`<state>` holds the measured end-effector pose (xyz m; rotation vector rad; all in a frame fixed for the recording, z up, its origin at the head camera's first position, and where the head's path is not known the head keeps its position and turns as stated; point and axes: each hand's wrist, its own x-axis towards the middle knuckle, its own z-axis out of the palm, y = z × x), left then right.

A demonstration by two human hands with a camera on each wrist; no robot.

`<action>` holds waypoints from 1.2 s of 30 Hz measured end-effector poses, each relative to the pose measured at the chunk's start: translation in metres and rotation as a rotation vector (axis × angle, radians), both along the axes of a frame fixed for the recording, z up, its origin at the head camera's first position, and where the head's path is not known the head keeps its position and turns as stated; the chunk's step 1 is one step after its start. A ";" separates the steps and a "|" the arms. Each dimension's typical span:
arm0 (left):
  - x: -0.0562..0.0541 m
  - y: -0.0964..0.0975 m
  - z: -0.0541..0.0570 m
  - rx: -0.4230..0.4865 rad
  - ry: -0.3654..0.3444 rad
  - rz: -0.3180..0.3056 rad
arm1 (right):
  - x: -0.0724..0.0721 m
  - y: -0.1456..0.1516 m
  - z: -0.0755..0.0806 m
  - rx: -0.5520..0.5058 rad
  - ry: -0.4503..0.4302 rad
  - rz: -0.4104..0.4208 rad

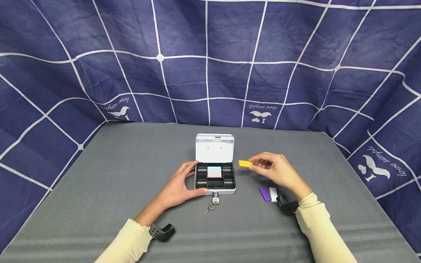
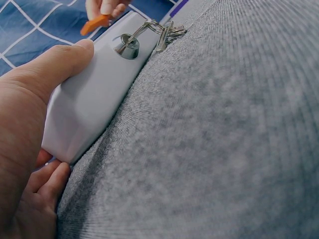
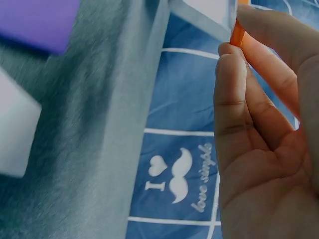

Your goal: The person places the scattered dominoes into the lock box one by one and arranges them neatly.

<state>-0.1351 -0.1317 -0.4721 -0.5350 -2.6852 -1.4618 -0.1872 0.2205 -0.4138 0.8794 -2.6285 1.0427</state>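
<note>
A white cash box (image 1: 215, 191) stands on the grey table with its lid (image 1: 215, 148) raised. Light blue (image 1: 214, 169) and pink (image 1: 214, 175) blocks lie in the middle compartment of its black tray (image 1: 228, 178). My left hand (image 1: 177, 187) grips the box's left side, thumb along the front and fingers at the back corner. Keys (image 2: 170, 36) hang from the front lock (image 2: 127, 47). My right hand (image 1: 274, 168) pinches a small yellow-orange rectangular block (image 1: 245, 163) at its right end, just right of the box and above the table.
A purple block (image 1: 264, 194) and a white block (image 1: 273, 194) lie side by side on the grey cloth, below the right hand. Behind the table (image 1: 148, 146) hangs a blue cloth (image 1: 184, 80) with white grid lines.
</note>
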 end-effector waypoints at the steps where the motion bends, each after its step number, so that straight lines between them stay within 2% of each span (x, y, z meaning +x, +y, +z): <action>1: 0.000 0.000 0.000 -0.002 -0.001 -0.001 | 0.001 -0.002 0.001 -0.003 0.006 0.003; 8: 0.000 0.000 0.000 0.001 0.003 -0.005 | 0.007 -0.014 0.007 -0.035 0.028 0.010; 17: -0.001 0.000 -0.002 -0.002 0.009 -0.008 | 0.011 -0.029 0.004 -0.045 0.048 0.047; 21: -0.002 0.000 -0.001 -0.012 0.004 -0.005 | 0.012 -0.032 0.006 -0.064 0.063 0.036; 28: -0.003 0.000 0.002 -0.019 -0.007 -0.006 | 0.015 -0.039 0.009 -0.061 0.049 0.054; 36: -0.003 0.000 0.002 -0.016 -0.004 -0.005 | 0.017 -0.048 0.004 -0.052 0.047 0.090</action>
